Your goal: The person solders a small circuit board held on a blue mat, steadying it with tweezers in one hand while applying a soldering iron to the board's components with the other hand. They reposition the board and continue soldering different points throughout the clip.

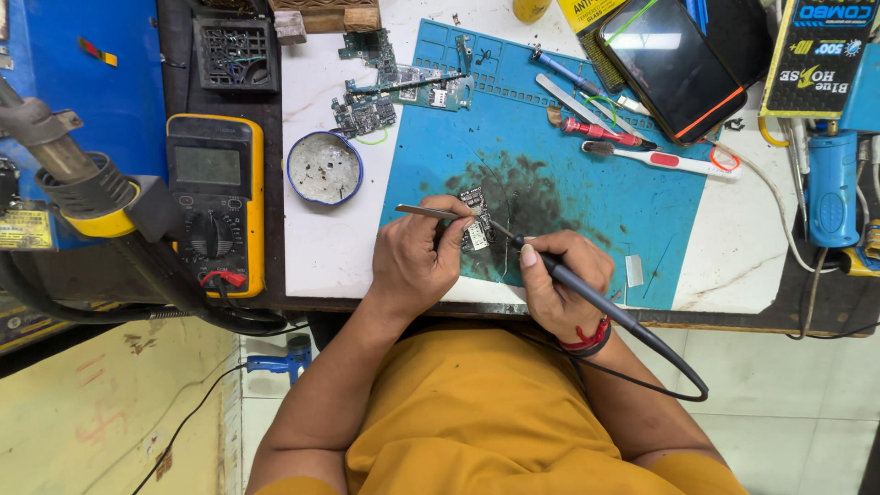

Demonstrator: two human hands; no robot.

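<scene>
Yellow multimeter (pixel 214 203) left of the white table (pixel 321 238), round blue-rimmed tin (pixel 324 168) beside it, loose circuit boards (pixel 394 82) at the blue mat's (pixel 596 202) far edge, phone (pixel 671 66) top right, white brush (pixel 662 160), red screwdriver (pixel 600 134), hot-air nozzle (pixel 64 170) far left

1. Work mat (pixel 632 206): blue, black scorch blotch at centre.
2. Worktop (pixel 321 238): white, faintly veined.
3. Multimeter (pixel 215 202): yellow casing, dark face.
4. Soldering iron (pixel 587 293): black handle.
5. Brush (pixel 665 161): white with red grip.
6. Shirt (pixel 495 412): mustard yellow.
</scene>
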